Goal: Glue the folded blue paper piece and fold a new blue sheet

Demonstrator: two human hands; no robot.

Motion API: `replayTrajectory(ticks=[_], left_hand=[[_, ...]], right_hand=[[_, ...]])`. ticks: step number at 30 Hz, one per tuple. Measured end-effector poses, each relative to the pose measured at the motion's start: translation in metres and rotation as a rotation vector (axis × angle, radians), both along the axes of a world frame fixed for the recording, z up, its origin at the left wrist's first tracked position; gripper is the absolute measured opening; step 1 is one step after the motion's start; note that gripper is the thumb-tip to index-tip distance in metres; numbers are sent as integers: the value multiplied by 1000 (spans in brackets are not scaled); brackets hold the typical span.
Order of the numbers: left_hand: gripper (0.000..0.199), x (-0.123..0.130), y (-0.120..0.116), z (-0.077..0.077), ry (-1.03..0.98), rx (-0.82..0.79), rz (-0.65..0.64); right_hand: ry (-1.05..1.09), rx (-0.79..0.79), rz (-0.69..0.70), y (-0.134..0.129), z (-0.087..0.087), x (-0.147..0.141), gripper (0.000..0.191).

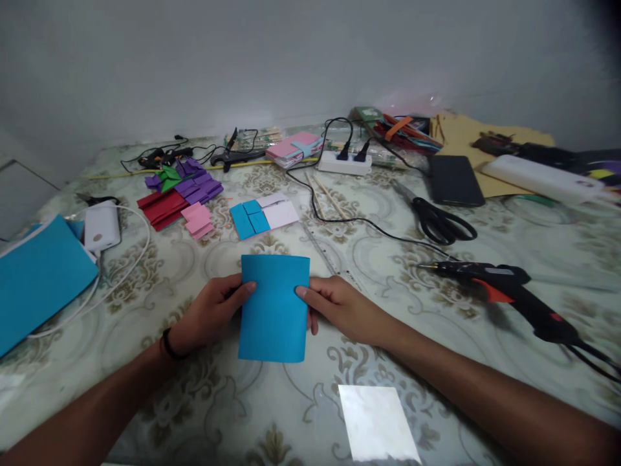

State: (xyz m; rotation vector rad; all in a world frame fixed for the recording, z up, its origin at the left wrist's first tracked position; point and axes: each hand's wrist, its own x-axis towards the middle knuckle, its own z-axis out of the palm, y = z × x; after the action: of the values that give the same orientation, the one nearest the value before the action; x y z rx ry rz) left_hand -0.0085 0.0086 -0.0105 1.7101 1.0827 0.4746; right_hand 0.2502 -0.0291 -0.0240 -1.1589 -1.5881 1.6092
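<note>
A blue sheet of paper (274, 310) is held up over the middle of the patterned table. My left hand (211, 307) pinches its left edge, thumb on the front face and fingers behind. On the opposite edge my right hand (334, 304) grips the sheet the same way, with its fingers partly hidden behind the paper. Beyond the sheet lies a folded blue and white paper piece (264, 215). A white square (379, 424) rests on the table near the front edge.
Black scissors (439, 220), a hot glue gun (514, 285) and a dark phone (456, 180) lie right. Folded coloured papers (165, 206), a white power bank (101, 225) and blue sheets (41, 278) are left. A power strip (344, 163) and cables sit behind; a clear ruler (323, 249) lies centrally.
</note>
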Motion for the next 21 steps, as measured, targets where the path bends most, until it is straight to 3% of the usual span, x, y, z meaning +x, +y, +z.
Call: replayTrajectory(ticks=[21], left_hand=[[45, 1, 0, 2, 32, 29, -25]], right_hand=[[-6, -4, 2, 0, -1, 1, 59]])
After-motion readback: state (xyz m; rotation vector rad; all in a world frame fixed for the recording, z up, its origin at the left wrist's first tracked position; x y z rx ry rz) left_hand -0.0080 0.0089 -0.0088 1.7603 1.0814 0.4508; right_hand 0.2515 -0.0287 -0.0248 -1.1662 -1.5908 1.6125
